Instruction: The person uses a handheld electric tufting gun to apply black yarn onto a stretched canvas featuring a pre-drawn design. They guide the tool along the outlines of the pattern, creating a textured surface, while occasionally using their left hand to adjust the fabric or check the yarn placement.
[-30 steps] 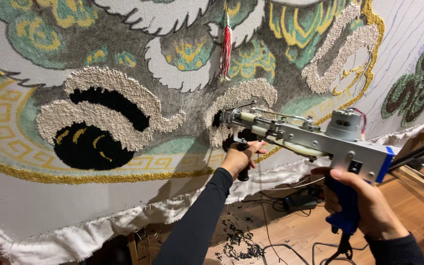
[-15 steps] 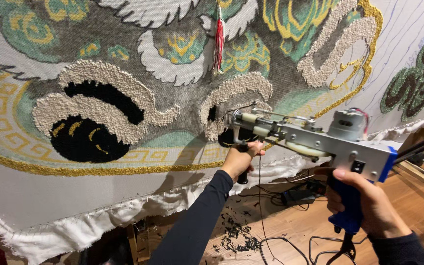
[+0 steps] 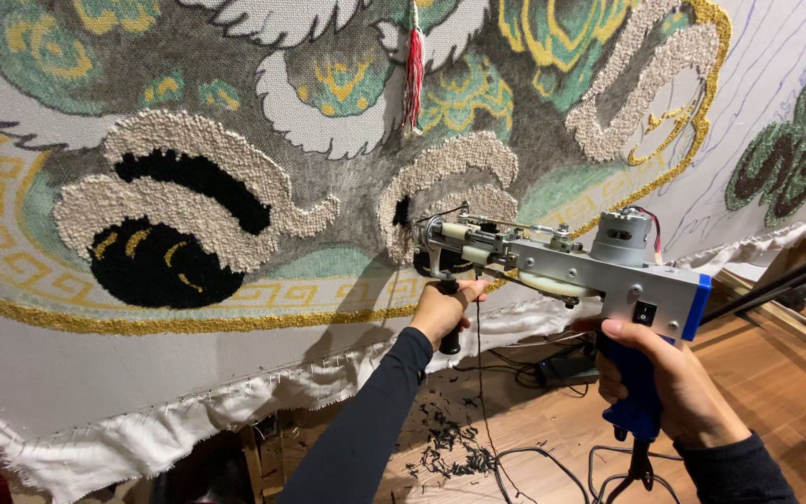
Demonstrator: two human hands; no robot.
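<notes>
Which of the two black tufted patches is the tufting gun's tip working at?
The small black patch beside the tufting gun, not the large one far left.

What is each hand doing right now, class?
Left hand: closed on the tufting gun's black front handle.
Right hand: closed on its blue rear grip.

A grey-white tufting cloth point(image 3: 142, 364) carries cream loops around black ovals flecked with yellow, green and teal swirls, and a gold key-pattern border — a red tassel point(image 3: 413, 65) hangs at the far top. The tufting gun point(image 3: 562, 266) is silver-grey with a blue handle; sleeves black, floor point(image 3: 776, 373) warm brown.
</notes>
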